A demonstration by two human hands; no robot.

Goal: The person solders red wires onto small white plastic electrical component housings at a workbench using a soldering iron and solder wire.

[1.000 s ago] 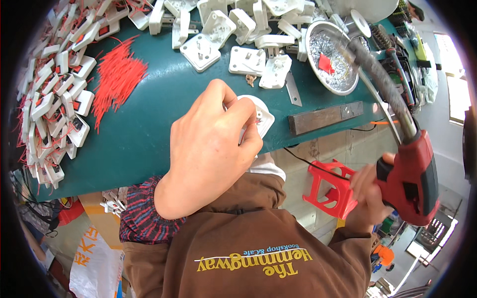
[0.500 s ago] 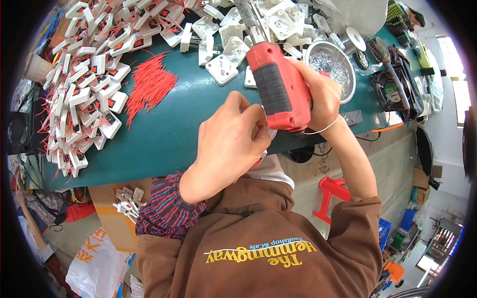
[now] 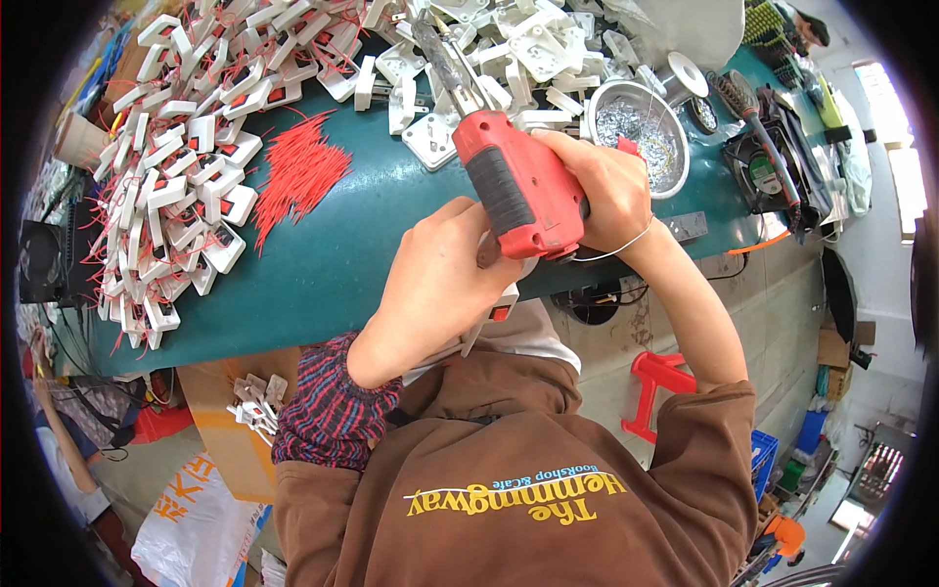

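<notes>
My right hand (image 3: 608, 186) grips a red electric screwdriver (image 3: 514, 186), held upright over the near edge of the green worktable (image 3: 333, 254). Its cable sleeve runs up and away over the table. My left hand (image 3: 435, 289) is closed on a white plastic switch part (image 3: 494, 313) directly under the tool. The tool's tip is hidden behind my left hand.
Heaps of white switch parts with red wires (image 3: 181, 186) cover the table's left and far side. A bundle of red wires (image 3: 298, 171) lies in the middle. A metal bowl of screws (image 3: 641, 132) stands at right. A red stool (image 3: 650, 391) is below.
My right hand brought the red screwdriver up from beside the stool onto the part in my left hand. The view has shifted a little toward the table.
</notes>
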